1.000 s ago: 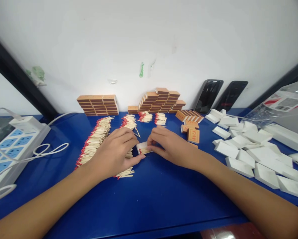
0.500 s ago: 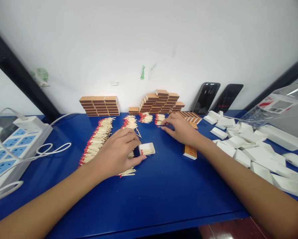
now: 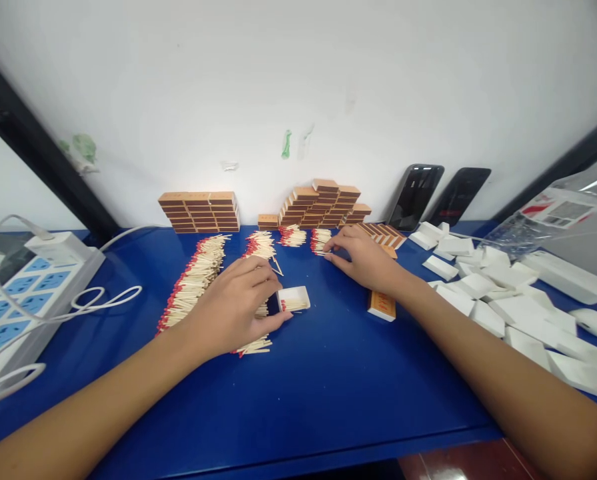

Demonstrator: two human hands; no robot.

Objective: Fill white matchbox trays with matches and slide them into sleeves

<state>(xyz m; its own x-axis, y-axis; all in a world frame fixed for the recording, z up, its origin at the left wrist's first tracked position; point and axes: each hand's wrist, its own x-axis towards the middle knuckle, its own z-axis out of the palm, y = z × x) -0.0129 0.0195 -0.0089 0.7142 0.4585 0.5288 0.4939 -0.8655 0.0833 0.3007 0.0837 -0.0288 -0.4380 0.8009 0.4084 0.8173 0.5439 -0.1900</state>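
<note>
My left hand (image 3: 241,303) is curled round the left end of a small white matchbox tray (image 3: 298,297), its thumb along the near side. A few red-headed matches lie inside the tray. Part of a heap of matches (image 3: 255,346) shows from under this hand. At the right end of a small pile of matches (image 3: 320,240), my right hand (image 3: 358,255) has thumb and forefinger nearly together on the tips of the lowest matches. How many are in the pinch is hidden. Below the right wrist lies an orange matchbox (image 3: 382,305).
Matchboxes are stacked at the wall, left (image 3: 198,212) and centre (image 3: 323,205). A long row of matches (image 3: 193,283) lies left. White trays (image 3: 498,287) are heaped right, by two phones (image 3: 416,198) and a mouse (image 3: 594,323). A power strip (image 3: 33,300) stands left.
My right thumb and forefinger have shifted very slightly at the end of the small match pile. My left hand and the tray stay in place.
</note>
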